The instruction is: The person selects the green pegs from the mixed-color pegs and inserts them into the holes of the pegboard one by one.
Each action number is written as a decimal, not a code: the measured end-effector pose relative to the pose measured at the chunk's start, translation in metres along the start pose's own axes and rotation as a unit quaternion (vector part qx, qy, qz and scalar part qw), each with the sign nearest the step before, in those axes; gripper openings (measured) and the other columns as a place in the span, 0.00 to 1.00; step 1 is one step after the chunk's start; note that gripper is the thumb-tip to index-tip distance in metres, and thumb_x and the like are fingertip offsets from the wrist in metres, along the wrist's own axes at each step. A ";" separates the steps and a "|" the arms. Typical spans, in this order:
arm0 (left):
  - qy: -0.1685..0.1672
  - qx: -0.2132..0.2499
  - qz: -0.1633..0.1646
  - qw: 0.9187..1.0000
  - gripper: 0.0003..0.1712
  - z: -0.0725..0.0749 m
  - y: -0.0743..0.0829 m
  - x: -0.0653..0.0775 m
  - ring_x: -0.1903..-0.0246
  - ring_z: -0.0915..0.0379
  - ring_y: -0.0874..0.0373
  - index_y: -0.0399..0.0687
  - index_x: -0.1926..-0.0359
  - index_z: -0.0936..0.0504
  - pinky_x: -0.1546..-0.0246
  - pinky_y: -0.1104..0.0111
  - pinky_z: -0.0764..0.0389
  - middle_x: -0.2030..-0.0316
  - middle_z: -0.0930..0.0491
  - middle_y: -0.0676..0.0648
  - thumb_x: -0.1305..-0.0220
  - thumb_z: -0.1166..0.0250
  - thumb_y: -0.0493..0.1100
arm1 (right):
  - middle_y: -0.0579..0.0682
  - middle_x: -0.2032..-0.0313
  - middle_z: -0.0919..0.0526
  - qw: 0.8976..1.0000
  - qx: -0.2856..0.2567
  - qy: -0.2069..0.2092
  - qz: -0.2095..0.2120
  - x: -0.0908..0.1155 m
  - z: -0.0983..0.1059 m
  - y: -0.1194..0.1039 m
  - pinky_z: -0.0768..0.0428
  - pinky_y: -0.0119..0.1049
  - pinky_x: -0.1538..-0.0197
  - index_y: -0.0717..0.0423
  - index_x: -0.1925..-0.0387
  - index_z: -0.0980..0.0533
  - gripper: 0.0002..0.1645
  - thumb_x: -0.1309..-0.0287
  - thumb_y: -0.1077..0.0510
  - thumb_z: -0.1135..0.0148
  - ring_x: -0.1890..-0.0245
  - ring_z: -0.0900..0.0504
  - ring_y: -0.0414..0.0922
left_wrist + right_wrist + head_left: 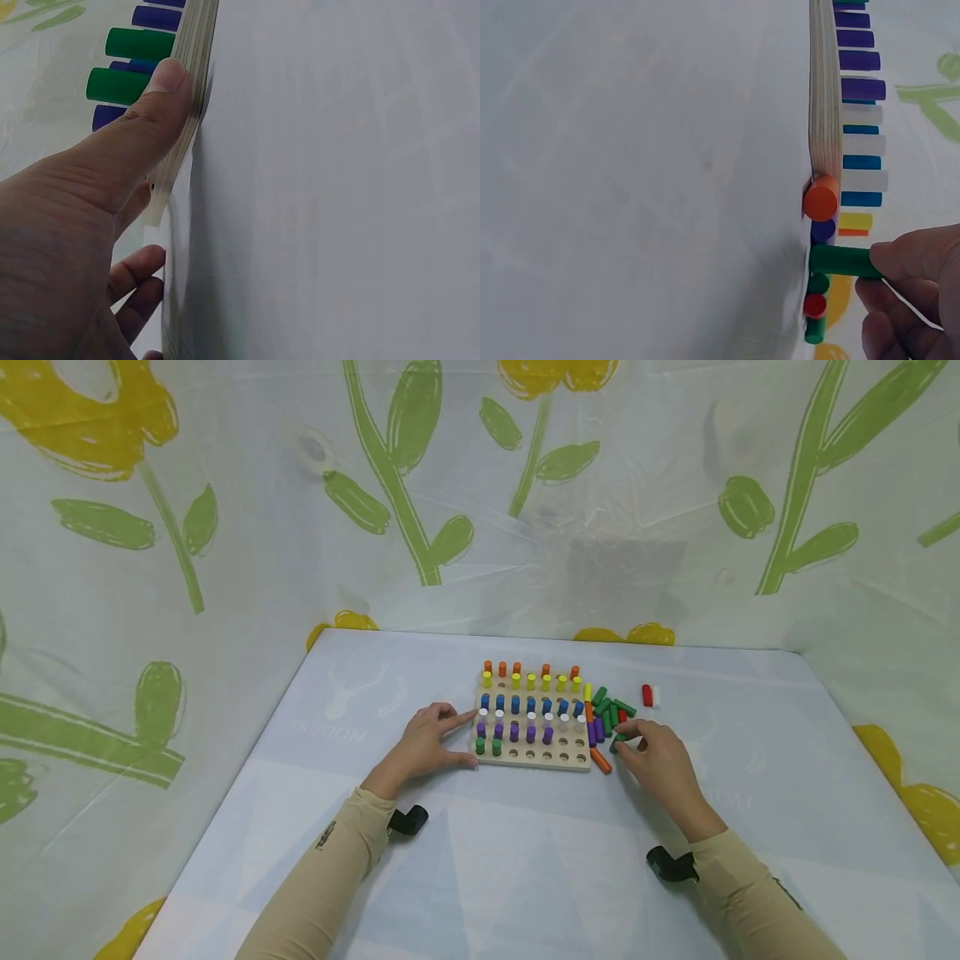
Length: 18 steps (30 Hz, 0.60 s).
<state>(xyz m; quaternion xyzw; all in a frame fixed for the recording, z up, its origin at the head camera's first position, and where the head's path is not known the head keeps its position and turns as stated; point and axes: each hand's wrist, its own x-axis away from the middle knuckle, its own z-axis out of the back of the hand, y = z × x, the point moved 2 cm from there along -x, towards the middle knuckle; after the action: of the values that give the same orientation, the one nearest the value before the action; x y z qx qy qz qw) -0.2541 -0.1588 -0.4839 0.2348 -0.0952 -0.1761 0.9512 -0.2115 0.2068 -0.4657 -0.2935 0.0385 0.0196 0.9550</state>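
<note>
A wooden pegboard [536,762] lies on the table with rows of coloured pegs standing in it: orange, yellow, blue, white, purple and green from back to front. At its left side, my left hand [429,742] touches it with the thumb at the front left corner and the index finger on the left edge. The thumb [161,97] appears straight against the board's layered edge; the other fingers hang relaxed. My right hand [660,760] pinches a green peg [844,261] by one end between thumb and fingers, just right of the board, over loose pegs.
Several loose pegs lie along the board's right side, among them green pegs [602,706], purple pegs [598,729] and an orange peg [601,761]. Farther right lie a red peg [647,696] and a white peg [656,697]. A flower-printed sheet [637,560] hangs behind the table.
</note>
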 end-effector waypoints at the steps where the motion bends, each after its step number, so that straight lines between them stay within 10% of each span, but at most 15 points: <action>1: 0.000 0.000 0.000 1.000 0.51 0.000 0.000 0.000 0.38 0.41 0.45 0.64 0.24 0.34 0.32 0.51 0.39 0.36 0.36 0.42 0.47 0.24 0.65 | 0.59 0.54 0.16 1.000 -0.001 0.001 0.002 0.000 0.000 0.000 0.22 0.47 0.57 0.62 0.48 0.20 0.16 0.34 0.59 0.35 0.57 0.24 0.54; 18: 0.007 -0.003 -0.004 1.000 0.51 -0.002 -0.002 -0.001 0.39 0.41 0.46 0.64 0.24 0.33 0.32 0.51 0.38 0.36 0.35 0.43 0.47 0.24 0.66 | 0.58 0.56 0.16 1.000 0.005 0.016 0.019 0.004 0.003 -0.006 0.24 0.45 0.59 0.62 0.49 0.19 0.15 0.35 0.59 0.35 0.58 0.24 0.54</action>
<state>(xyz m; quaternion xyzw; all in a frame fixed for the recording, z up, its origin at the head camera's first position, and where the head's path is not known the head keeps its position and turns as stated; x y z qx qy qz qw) -0.2554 -0.1592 -0.4869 0.2334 -0.0872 -0.1789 0.9518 -0.2070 0.2042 -0.4603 -0.2882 0.0592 0.0328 0.9552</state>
